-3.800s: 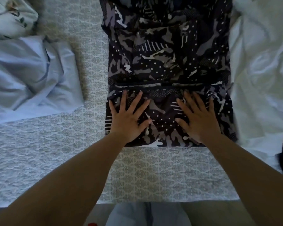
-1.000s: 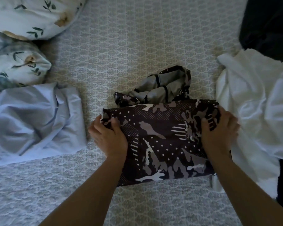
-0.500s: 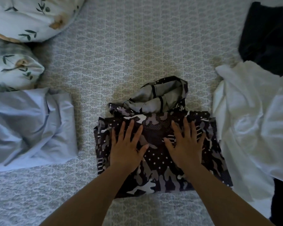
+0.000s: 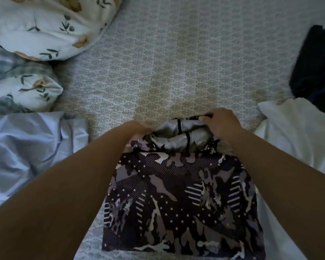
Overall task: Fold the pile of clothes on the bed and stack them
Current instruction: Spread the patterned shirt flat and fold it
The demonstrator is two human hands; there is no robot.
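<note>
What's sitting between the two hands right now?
In the head view, the bunched grey hood of the camouflage garment lies between the left hand and the right hand, which both grip its far edge.

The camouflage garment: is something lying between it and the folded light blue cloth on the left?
Nothing visible: only bare bedspread separates the camouflage garment from the folded light blue cloth. Both hands, left and right, already hold its hood.
</note>
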